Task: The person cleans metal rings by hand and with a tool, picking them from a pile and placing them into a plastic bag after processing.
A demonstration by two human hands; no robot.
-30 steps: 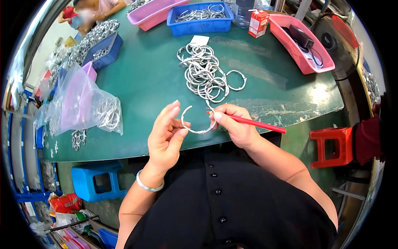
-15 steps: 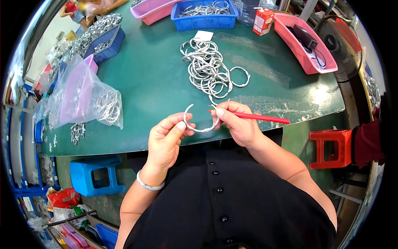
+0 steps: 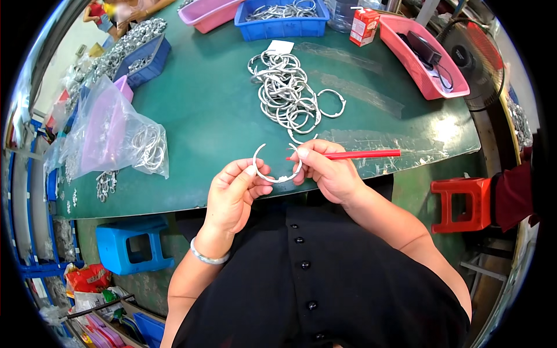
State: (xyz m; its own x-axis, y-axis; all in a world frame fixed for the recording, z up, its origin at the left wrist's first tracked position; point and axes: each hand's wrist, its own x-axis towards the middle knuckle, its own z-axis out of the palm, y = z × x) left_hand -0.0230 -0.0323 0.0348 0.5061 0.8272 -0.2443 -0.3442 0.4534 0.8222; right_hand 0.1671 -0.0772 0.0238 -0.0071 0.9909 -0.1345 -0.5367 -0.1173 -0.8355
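A silver hinged metal ring [image 3: 282, 179] is held spread apart, its gap toward the far side, above the near edge of the green table. Its left side is pinched between thumb and fingers of my left hand [image 3: 227, 197]. My right hand [image 3: 332, 174] is closed on the ring's right side and also grips a red pen [image 3: 371, 154], which points left across the ring's right arm. Just beyond lies a heap of similar rings [image 3: 284, 90] on the table [image 3: 197, 116]. One ring [image 3: 332, 103] lies at the heap's right, and an opened one [image 3: 303, 138] lies close to my right fingers.
Clear plastic bags with rings [image 3: 148, 148] lie at the left. Along the far side stand a blue bin of rings [image 3: 284, 29], a pink tray [image 3: 209, 20], a red drink carton [image 3: 364, 28] and a pink basket [image 3: 426, 84]. Blue [image 3: 136, 243] and red [image 3: 458, 184] stools flank me.
The whole view has shifted slightly. Both hands keep their hold on the ring, and the red pen lies a little more level.
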